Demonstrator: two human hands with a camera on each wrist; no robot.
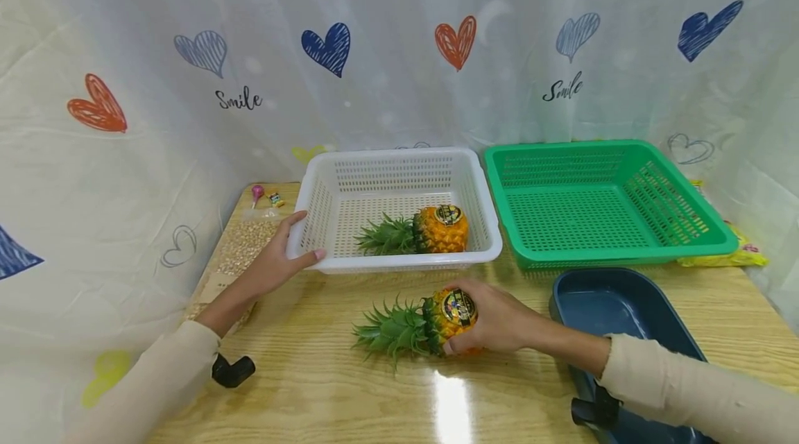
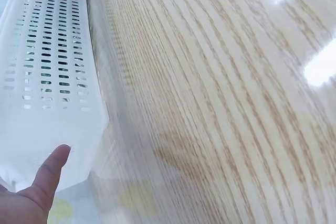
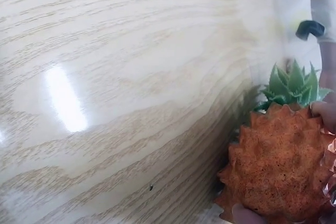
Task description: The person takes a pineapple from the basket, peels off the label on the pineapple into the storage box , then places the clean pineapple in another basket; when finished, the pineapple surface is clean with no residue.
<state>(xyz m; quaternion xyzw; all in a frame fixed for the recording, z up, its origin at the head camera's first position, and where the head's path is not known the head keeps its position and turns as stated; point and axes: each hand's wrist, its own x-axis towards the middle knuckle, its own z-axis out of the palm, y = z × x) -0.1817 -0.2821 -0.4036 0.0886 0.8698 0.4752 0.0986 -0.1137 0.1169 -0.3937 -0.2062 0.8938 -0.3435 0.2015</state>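
Held pineapple (image 1: 442, 326): at the near side of the white basket (image 1: 399, 263), lying on its side at the table (image 1: 324, 395); full contact with the wood, cannot tell. Leafy crown (image 1: 393, 331) points to 9 o'clock; gold-and-black sticker (image 1: 458, 307) faces up.
Right hand (image 1: 502, 319): reaches in from 3 o'clock, curled round the orange body, thumb on the near side.
Second pineapple (image 1: 440, 232): 12 o'clock of the held one, inside the white basket near its right end, crown also to 9.
Left hand (image 1: 277, 263): at 10 o'clock, spread wide, straight thumb and finger against the white basket's near-left corner; other fingers hidden.
Green basket (image 1: 624, 254): 2 o'clock, just beside the white one.
Blue basin (image 1: 593, 302): 3 o'clock, partly under the right forearm.
Grain bag (image 1: 246, 250): 10 o'clock, beyond the left forearm.
Lollipop (image 1: 257, 191): 10 o'clock, past the bag, pink-headed.
Curtain (image 1: 393, 107): backdrop at 12, printed with hearts and "Smile".
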